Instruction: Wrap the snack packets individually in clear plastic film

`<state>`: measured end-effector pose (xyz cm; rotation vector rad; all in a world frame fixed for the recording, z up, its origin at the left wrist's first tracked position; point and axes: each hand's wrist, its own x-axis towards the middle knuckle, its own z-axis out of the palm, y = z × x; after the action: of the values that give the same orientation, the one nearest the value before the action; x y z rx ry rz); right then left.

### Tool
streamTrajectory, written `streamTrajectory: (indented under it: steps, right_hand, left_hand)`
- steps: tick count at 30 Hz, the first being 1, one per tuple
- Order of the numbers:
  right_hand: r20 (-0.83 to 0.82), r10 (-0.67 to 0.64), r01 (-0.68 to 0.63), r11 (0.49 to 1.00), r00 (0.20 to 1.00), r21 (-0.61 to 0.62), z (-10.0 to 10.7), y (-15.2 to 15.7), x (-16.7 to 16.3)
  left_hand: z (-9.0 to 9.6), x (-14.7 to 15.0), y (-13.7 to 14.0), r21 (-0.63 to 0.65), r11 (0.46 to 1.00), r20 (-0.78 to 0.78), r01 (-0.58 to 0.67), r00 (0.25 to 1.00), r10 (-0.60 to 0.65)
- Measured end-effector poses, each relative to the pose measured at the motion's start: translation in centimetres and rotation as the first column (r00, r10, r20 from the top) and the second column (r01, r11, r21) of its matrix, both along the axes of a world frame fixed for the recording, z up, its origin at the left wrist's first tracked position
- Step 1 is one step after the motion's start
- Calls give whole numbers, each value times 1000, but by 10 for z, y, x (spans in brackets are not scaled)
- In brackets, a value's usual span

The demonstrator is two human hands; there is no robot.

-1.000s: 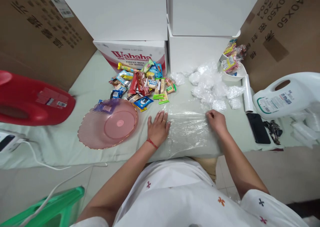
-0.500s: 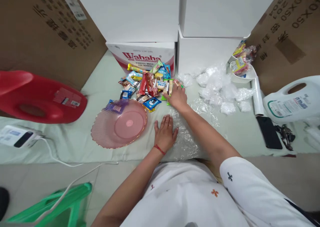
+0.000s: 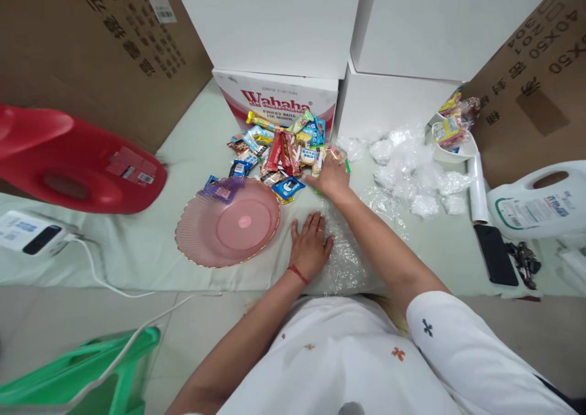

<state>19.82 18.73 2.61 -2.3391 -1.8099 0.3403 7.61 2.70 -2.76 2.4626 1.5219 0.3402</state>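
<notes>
My left hand (image 3: 309, 246), with a red string at the wrist, lies flat on the pale green cloth, fingers stretched out, beside a clear plastic sheet (image 3: 347, 262). My right hand (image 3: 334, 176) is spread over the right edge of a pile of wrapped snacks (image 3: 289, 152), thumb apart from the fingers. Green-edged packets show around its fingers and are partly hidden under it. To the left of my left hand stands a pink ribbed bowl (image 3: 245, 223) with a gold rim. A blue snack packet (image 3: 288, 187) lies between the bowl and my right hand.
Crumpled clear plastic bags (image 3: 407, 165) lie right of the pile. Beyond are a white heart-shaped container (image 3: 453, 152), a plastic roll (image 3: 478, 189), a phone (image 3: 495, 255), keys (image 3: 524, 262) and a white jug (image 3: 544, 201). A red jug (image 3: 82, 165) lies left; a Wahaha box (image 3: 279, 101) stands behind.
The view has shifted slightly, so most table items appear a little further right. Both hands keep nearly the same places on the table; nothing has been lifted.
</notes>
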Motion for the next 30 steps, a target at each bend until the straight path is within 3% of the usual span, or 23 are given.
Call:
streamTrajectory:
  steps: [4, 10, 15, 18, 22, 24, 26, 28, 30]
  right_hand:
    - [60, -17, 21, 997, 998, -76, -4, 14, -15]
    - [91, 28, -11, 984, 996, -177, 0, -2, 12]
    - [63, 16, -4, 982, 998, -191, 11, -10, 21]
    - [-101, 79, -103, 959, 992, -265, 31, -9, 41]
    - [-443, 57, -214, 925, 895, -315, 67, -16, 94]
    - [-510, 102, -259, 934, 854, -246, 85, -35, 118]
    - [-487, 263, -345, 935, 833, -85, 97, -66, 133]
    - [-421, 462, -474, 877, 781, 83, 100, -105, 139]
    - [-374, 616, -614, 776, 693, 142, 91, -144, 139]
  left_hand:
    - [-2, -1, 0, 3, 1000, -2, -1, 1000, 1]
    - [-4, -2, -1, 14, 1000, 21, -3, 1000, 3]
    - [-4, -2, -2, 20, 1000, 42, -16, 999, 15]
    - [-4, -3, -2, 14, 1000, 44, -10, 999, 9]
    - [-3, -3, -1, 9, 1000, 45, -14, 999, 14]
    - [-3, -2, -1, 7, 1000, 47, -18, 999, 17]
    - [-3, -2, -2, 5, 1000, 50, -17, 999, 16]
    - [-3, -2, -2, 2, 1000, 52, -17, 998, 17]
    - [-2, -3, -1, -8, 1000, 50, -23, 998, 23]
